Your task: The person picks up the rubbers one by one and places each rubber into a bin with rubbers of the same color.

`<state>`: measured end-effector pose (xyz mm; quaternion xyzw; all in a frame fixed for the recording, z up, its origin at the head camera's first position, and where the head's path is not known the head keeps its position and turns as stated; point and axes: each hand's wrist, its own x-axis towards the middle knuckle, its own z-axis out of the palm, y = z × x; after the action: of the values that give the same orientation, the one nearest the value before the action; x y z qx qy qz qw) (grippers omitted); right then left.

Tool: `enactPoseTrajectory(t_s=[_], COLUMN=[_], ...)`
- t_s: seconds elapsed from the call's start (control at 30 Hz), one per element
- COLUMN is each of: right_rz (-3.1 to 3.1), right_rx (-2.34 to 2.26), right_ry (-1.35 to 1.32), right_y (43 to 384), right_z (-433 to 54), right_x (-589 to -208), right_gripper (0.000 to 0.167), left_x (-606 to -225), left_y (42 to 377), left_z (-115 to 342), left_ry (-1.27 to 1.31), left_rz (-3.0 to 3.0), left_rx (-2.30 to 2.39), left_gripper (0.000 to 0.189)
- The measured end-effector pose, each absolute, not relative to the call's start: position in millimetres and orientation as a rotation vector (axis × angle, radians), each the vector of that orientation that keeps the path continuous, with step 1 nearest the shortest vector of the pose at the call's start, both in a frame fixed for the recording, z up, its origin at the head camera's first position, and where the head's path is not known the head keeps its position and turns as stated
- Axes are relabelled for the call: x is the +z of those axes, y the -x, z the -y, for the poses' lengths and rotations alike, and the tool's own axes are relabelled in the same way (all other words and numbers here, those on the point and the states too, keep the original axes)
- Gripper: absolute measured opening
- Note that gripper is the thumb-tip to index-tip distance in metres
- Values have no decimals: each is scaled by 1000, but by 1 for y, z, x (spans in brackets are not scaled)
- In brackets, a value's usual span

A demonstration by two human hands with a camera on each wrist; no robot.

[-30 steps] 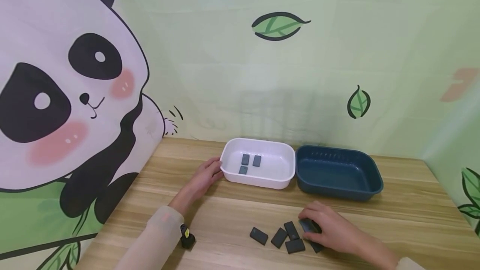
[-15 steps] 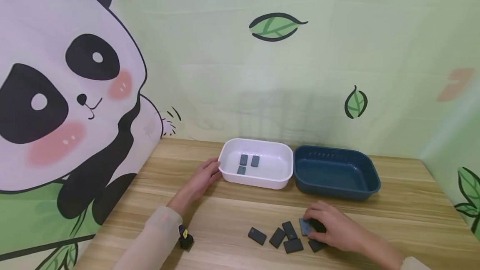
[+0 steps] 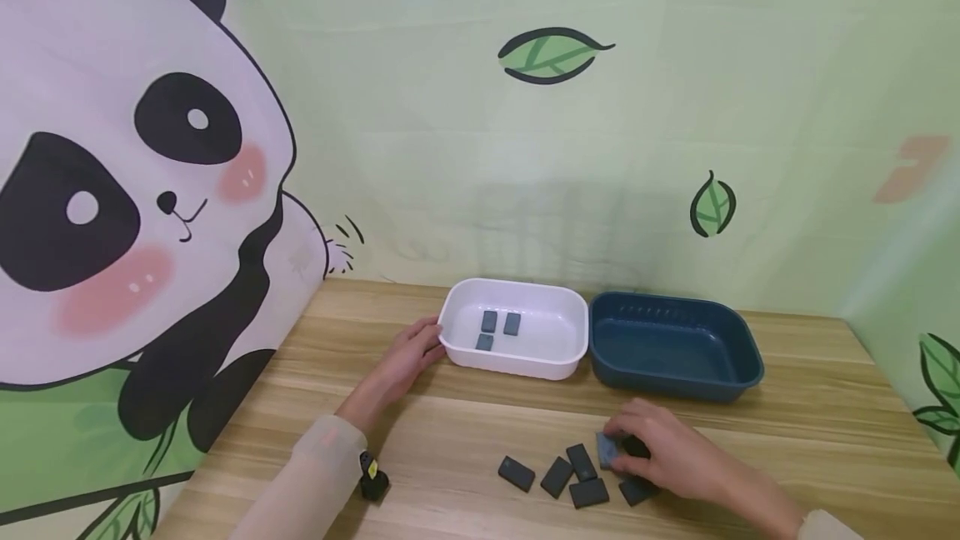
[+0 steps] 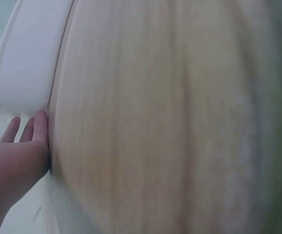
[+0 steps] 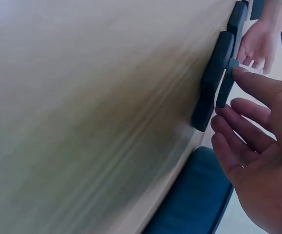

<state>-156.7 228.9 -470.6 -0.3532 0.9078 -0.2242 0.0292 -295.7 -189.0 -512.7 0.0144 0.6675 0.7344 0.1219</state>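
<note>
In the right hand's (image 3: 666,450) fingers, parted just its length, a thin blue-grey rectangular tile (image 3: 606,450) is pinched, its long axis roughly toward the counter's (image 3: 450,440) back edge, beside black rectangular blocks (image 3: 588,492). Near that edge, a white oblong plastic tray (image 3: 517,363) is touched at its left end by the farther left hand's (image 3: 403,362) relaxed fingers.

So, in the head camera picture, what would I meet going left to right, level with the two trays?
Panda → left hand → white tray → blue tray → leaves at the right edge.
</note>
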Motion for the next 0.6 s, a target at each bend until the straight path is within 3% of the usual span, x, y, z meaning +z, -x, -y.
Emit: enactPoseTrajectory(t_s=[0.6], right_rz=[-2878], right_rx=[-957], right_ry=[1170], right_y=[196], right_z=[-197], right_x=[-437], right_gripper=[27], left_x=[-513], left_y=[296], left_z=[187], left_ry=[-47], left_rz=[-1934], left_rx=[2178], left_gripper=[53])
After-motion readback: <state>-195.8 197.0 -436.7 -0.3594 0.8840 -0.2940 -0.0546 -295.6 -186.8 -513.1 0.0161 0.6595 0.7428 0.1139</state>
